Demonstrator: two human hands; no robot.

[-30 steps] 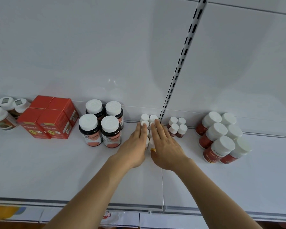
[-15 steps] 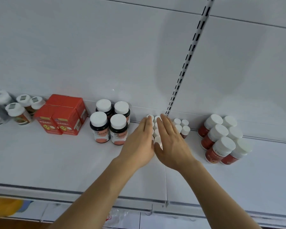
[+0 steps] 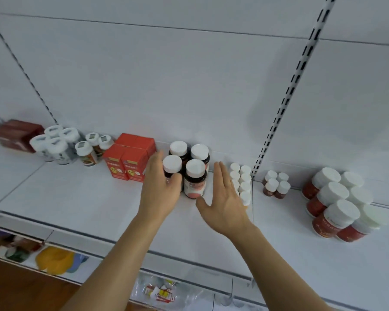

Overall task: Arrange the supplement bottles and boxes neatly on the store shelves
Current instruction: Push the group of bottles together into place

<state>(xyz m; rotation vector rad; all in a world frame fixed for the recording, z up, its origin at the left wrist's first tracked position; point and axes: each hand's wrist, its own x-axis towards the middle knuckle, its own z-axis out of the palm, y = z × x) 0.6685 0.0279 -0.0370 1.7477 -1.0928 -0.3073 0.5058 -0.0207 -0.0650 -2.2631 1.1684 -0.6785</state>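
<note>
Left hand point(image 3: 159, 189) wraps the front-left dark bottle point(image 3: 172, 169); right hand point(image 3: 225, 198) hovers spread flat at three o'clock (touching nothing); a hard squeeze could topple the neighbouring small white-capped bottles point(image 3: 240, 182).

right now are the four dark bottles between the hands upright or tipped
Upright: all four dark bottles stand with white caps on top, between the left hand and right hand.

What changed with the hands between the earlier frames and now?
Both hands left the small white-capped bottles and moved left: the left hand now grips a dark bottle, the right hand is flat beside that group. The red boxes stayed put.
</note>
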